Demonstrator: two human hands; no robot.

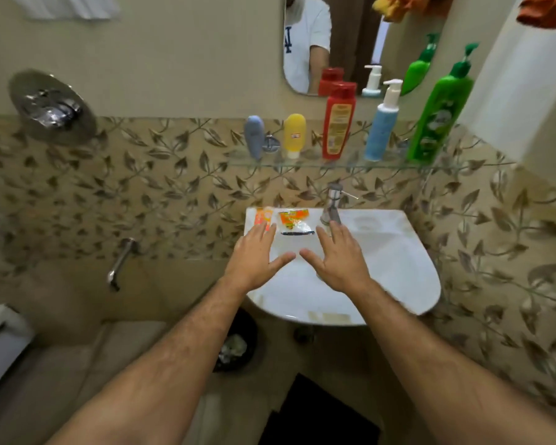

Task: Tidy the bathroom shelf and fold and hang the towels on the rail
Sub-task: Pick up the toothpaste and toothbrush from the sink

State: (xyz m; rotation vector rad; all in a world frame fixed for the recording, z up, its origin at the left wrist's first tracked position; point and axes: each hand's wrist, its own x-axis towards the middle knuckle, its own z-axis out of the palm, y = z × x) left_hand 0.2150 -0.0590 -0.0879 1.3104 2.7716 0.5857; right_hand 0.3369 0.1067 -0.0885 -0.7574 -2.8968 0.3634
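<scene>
Head view: left hand [254,256] and right hand [337,258], both flat, fingers spread, holding nothing, hover over white ceramic basin [398,261]. Beyond, five plastic bottles stand upright along clear glass shelf [350,164]. Crumpled orange towel [548,12] lies top right.
</scene>
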